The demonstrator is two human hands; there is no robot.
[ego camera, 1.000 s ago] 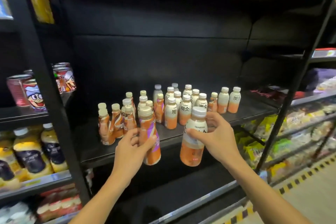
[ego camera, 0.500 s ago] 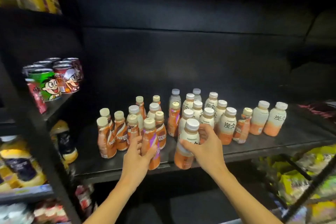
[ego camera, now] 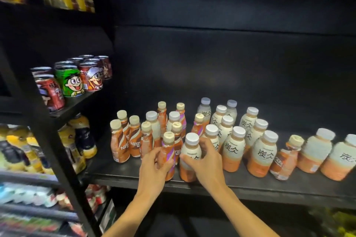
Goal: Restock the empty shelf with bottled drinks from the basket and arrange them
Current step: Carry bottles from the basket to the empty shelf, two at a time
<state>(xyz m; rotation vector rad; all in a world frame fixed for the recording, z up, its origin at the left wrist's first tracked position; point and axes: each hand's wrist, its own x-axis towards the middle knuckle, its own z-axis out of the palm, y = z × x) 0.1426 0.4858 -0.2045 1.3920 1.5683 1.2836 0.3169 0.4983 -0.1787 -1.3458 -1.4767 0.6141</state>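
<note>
Head view looks down on both forearms reaching up from below onto the black shelf [ego camera: 250, 184]. Left hand [ego camera: 154, 169] has its fingers wrapped round the orange-and-purple bottle [ego camera: 168, 157], thumb on the near side, wrist bent slightly back; the bottle stands upright near the shelf's front edge. Right hand [ego camera: 207, 161] grips the cream-and-orange Tanbing bottle [ego camera: 189, 157] from the right, thumb across the label and fingers curled behind it. That bottle stands just beside the left one, and I think its base is on the shelf, though the hand covers part of it. Behind them crowd the Nescafe bottles [ego camera: 123, 144] on the left and more Tanbing bottles [ego camera: 264, 152] toward the right. Cartoon cans [ego camera: 72, 81] sit on the neighbouring shelf to the left.
</note>
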